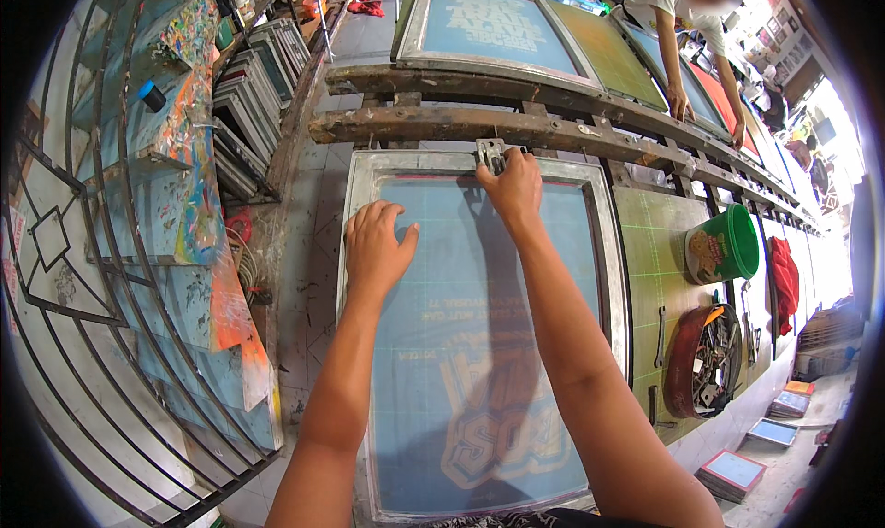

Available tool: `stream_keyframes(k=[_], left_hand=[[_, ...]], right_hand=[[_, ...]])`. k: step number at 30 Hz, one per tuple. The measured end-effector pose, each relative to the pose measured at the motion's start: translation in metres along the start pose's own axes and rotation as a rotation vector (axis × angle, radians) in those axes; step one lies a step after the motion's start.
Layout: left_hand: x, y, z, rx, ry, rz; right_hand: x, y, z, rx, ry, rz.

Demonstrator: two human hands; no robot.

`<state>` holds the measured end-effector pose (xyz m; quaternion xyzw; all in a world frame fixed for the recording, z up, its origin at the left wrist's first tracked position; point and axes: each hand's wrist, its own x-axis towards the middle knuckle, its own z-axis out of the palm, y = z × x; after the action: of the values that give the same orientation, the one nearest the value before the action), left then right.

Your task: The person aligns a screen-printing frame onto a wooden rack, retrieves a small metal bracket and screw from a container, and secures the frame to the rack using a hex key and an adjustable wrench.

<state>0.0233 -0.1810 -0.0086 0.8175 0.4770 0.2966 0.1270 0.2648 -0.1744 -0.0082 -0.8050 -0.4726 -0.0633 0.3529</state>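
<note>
A large screen printing frame [608,252] with a pale metal border and blue mesh lies in front of me, a faint stencil design showing on its lower half. At its far edge a small metal hinge clamp [489,152] joins it to a wooden rail [406,124]. My right hand [514,189] has its fingers closed round the clamp; its fingertips are partly hidden. Over the frame's upper left side rests my left hand [378,247], fingers stretched and thumb apart, holding nothing. The shadow of my right arm falls down the mesh.
On the green board at the right stand a green bucket [724,244] and a round tin of small metal parts [687,362], with a wrench [660,336] beside them. Another screen frame [498,67] lies beyond the rails. A person [678,76] leans over boards at the far right. Black railings [115,307] curve along the left.
</note>
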Motion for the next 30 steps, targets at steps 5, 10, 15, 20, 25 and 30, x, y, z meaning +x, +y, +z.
stream_keyframes(k=[5, 10, 15, 20, 25, 30], left_hand=[[0.0, 0.0, -0.001, -0.006, -0.002, 0.004], [0.001, 0.001, 0.0, 0.007, -0.012, -0.013], [0.0, 0.001, -0.001, 0.015, 0.003, -0.003], [-0.001, -0.003, 0.002, 0.03, 0.017, 0.009], [0.0, -0.001, 0.001, 0.021, -0.002, 0.004], [0.0, 0.0, 0.002, 0.027, 0.003, 0.002]], right_hand=[[-0.004, -0.004, 0.003, 0.02, -0.02, 0.036], [-0.004, -0.005, 0.006, 0.045, -0.033, 0.04], [-0.008, -0.003, 0.003, 0.051, -0.043, -0.031], [-0.003, -0.006, -0.003, 0.015, -0.128, -0.046], [-0.005, 0.0, 0.001, 0.024, -0.074, -0.105], [-0.004, 0.007, 0.0, 0.069, -0.127, -0.112]])
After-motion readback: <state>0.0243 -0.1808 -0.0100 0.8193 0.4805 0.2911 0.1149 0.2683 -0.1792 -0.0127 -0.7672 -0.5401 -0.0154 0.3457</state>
